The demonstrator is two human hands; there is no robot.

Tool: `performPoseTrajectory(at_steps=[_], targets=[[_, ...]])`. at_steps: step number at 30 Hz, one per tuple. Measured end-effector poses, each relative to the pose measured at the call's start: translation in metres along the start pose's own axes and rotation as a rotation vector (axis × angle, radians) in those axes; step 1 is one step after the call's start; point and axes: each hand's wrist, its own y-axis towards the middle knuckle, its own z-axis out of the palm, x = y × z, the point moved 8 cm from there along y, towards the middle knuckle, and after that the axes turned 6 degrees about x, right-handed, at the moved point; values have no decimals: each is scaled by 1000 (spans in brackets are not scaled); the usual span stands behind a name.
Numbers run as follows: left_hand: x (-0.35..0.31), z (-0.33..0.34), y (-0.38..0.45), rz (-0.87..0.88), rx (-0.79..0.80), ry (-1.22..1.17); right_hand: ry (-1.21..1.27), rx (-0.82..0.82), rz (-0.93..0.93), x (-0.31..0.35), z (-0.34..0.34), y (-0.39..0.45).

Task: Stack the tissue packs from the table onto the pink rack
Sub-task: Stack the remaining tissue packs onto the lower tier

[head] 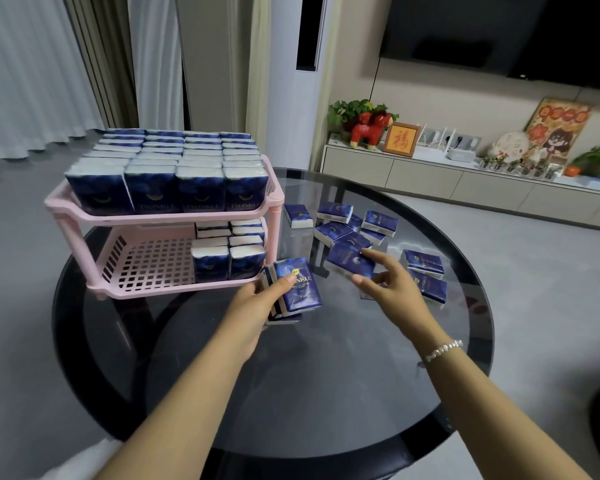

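Pink rack [174,216]: top tier full, bottom tier part-filled.
Left hand [257,299] clamped on pack bundle [297,285]; right hand [392,278] fingers apart at loose pack [349,261], frame centre. Pinch edges, stand upright beside bottom row.

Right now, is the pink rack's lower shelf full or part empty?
Part empty: tissue packs fill only the right side of the lower shelf; bare grid shows left.

The left hand [257,299] hides most of the dark blue tissue packs [297,285] it grips, their count unclear.
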Motion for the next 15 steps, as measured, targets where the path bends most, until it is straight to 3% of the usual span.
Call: performPoseTrajectory(at_steps=[7, 13, 15], targets=[[-12, -14, -21, -43, 30, 85, 199, 304, -92, 25, 35, -29], [-22, -21, -41, -62, 48, 88, 563, 387, -64, 40, 51, -32], [-23, -19, -47, -73, 88, 74, 541, 418, -77, 50, 58, -34]])
